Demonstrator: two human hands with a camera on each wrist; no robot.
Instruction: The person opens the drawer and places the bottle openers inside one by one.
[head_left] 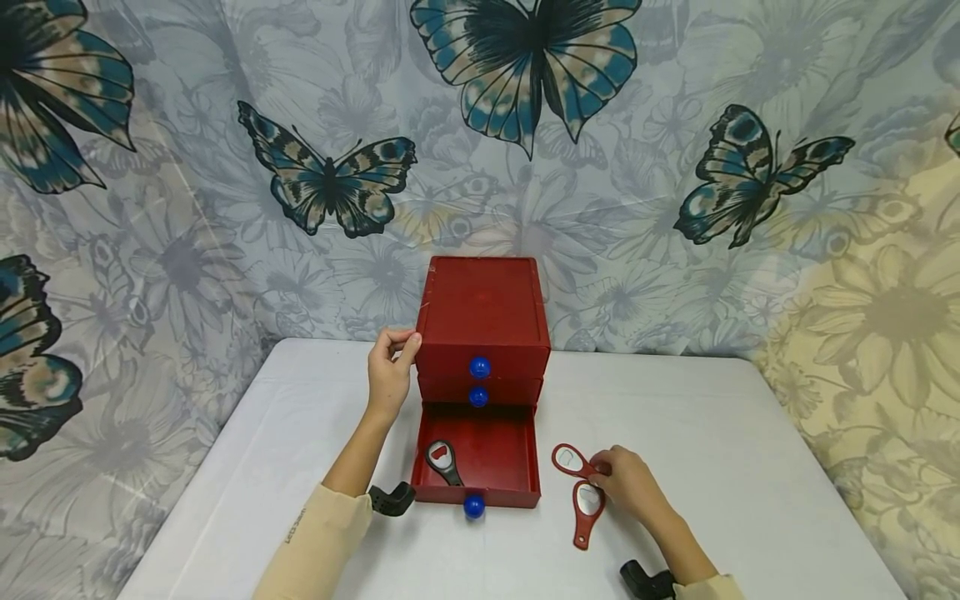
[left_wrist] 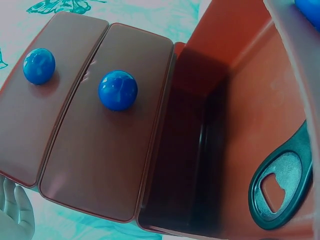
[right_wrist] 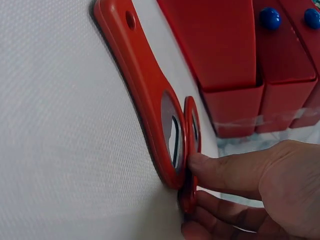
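A red drawer box (head_left: 483, 302) with blue knobs stands on the table, its bottom drawer (head_left: 495, 454) pulled out. Inside that drawer, at the left, lies a black bottle opener (head_left: 442, 461) with a metal insert (left_wrist: 290, 175). My left hand (head_left: 390, 375) touches the box's upper left side with its fingertips. To the right of the drawer, my right hand (head_left: 628, 479) pinches the handle end of one red bottle opener (head_left: 570, 460) between thumb (right_wrist: 225, 172) and fingers. A second red bottle opener (head_left: 587, 512) lies right beside it, handle toward me.
Two upper drawers with blue knobs (head_left: 480, 367) are closed. The white table (head_left: 675, 408) meets a butterfly-patterned cloth (head_left: 600, 208) behind the box. Black wrist devices (head_left: 392, 500) are worn on both arms; the left one is close to the open drawer's front left corner.
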